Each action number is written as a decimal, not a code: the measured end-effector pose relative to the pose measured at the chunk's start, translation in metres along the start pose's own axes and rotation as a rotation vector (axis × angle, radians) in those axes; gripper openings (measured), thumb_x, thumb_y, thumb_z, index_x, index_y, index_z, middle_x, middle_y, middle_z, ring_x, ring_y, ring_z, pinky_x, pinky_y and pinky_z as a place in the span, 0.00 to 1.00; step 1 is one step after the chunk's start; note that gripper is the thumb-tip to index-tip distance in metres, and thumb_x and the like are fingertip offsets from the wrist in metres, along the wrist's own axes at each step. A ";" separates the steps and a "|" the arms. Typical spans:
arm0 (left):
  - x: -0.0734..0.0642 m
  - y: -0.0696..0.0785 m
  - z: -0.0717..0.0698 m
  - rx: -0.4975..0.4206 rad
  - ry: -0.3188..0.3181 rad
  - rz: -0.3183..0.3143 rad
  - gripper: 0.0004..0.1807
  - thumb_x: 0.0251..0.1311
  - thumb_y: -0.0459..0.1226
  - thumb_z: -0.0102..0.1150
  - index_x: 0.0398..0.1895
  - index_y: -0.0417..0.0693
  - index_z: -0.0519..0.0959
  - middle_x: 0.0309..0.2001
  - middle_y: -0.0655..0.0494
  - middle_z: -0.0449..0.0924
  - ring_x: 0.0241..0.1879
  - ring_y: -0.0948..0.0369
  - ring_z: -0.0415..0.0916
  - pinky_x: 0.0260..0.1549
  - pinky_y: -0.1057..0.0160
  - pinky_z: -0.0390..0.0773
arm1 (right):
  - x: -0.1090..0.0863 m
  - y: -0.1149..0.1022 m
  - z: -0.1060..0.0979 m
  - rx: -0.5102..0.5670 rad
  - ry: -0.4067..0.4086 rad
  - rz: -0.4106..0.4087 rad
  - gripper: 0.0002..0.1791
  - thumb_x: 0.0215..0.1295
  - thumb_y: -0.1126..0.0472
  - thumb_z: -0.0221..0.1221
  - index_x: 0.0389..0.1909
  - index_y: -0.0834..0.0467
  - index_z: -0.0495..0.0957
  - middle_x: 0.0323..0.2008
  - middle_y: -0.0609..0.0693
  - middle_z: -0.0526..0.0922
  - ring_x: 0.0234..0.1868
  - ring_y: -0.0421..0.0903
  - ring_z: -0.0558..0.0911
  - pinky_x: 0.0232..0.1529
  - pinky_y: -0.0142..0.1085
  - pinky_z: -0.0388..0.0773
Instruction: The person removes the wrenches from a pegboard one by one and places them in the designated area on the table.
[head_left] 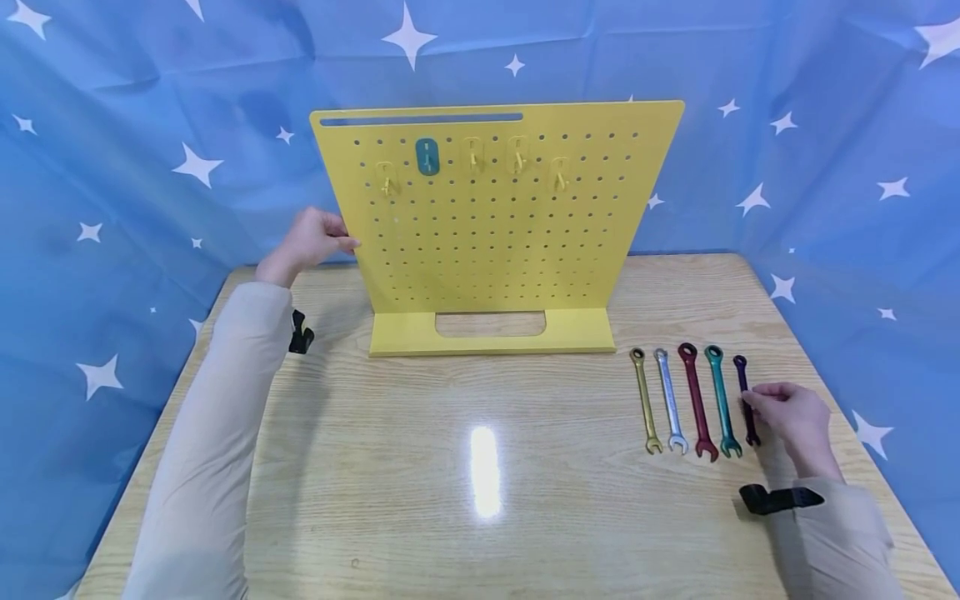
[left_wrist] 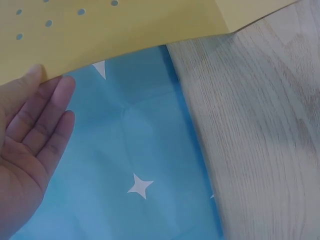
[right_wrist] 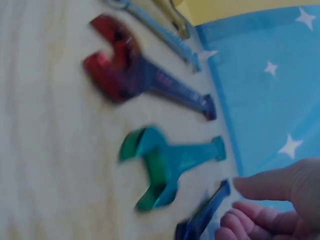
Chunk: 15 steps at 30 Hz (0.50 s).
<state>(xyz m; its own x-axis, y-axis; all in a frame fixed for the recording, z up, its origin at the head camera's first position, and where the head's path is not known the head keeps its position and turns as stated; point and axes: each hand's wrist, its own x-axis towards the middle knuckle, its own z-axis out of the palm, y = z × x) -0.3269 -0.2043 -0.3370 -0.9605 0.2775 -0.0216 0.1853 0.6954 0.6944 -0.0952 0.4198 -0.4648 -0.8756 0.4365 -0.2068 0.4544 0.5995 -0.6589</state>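
At the back of the table stands a yellow pegboard point(head_left: 491, 225). My left hand point(head_left: 318, 237) holds its left edge, thumb on the front face; in the left wrist view the fingertips point(left_wrist: 64, 85) lie at that edge. On the right, my right hand point(head_left: 795, 417) is over the small dark purple wrench point(head_left: 751, 421), fingertips right at its handle. In the blurred right wrist view a gap shows between thumb and fingers, close beside this wrench point(right_wrist: 202, 212). Left of it lie a green wrench point(head_left: 722, 400), a red wrench point(head_left: 697, 400), a silver wrench point(head_left: 670, 400) and a gold wrench point(head_left: 645, 400).
Several yellow hooks, such as one hook point(head_left: 517, 156), and a teal hook point(head_left: 427, 157) sit high on the board. Its flat base point(head_left: 405, 335) rests on the wooden table point(head_left: 375, 467). A blue star-patterned cloth point(head_left: 150, 100) hangs behind and at both sides.
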 end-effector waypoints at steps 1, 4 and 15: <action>0.000 -0.001 0.000 0.000 0.002 0.003 0.11 0.63 0.34 0.57 0.39 0.31 0.82 0.34 0.41 0.84 0.27 0.66 0.78 0.42 0.52 0.74 | 0.001 -0.002 0.001 0.005 0.021 -0.019 0.24 0.64 0.53 0.57 0.47 0.72 0.74 0.22 0.39 0.78 0.20 0.35 0.76 0.21 0.32 0.74; -0.003 -0.003 0.001 -0.027 0.019 0.001 0.11 0.62 0.34 0.57 0.39 0.31 0.81 0.34 0.42 0.84 0.26 0.68 0.78 0.41 0.54 0.75 | 0.004 -0.012 0.003 0.021 0.089 -0.064 0.21 0.64 0.50 0.56 0.45 0.65 0.77 0.24 0.37 0.76 0.22 0.31 0.73 0.22 0.34 0.74; -0.020 -0.020 0.025 0.027 0.101 0.058 0.14 0.61 0.35 0.59 0.41 0.29 0.79 0.38 0.37 0.81 0.38 0.48 0.77 0.38 0.59 0.76 | -0.007 -0.093 0.023 0.063 0.141 -0.279 0.20 0.67 0.55 0.55 0.49 0.68 0.76 0.28 0.36 0.75 0.26 0.25 0.70 0.24 0.22 0.69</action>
<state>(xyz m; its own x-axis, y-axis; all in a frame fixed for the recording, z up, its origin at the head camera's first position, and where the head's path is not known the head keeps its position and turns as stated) -0.3060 -0.2070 -0.3685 -0.9639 0.2501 0.0916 0.2451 0.6983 0.6725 -0.1353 0.3454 -0.4183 -0.9318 0.3523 0.0876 0.1851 0.6685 -0.7203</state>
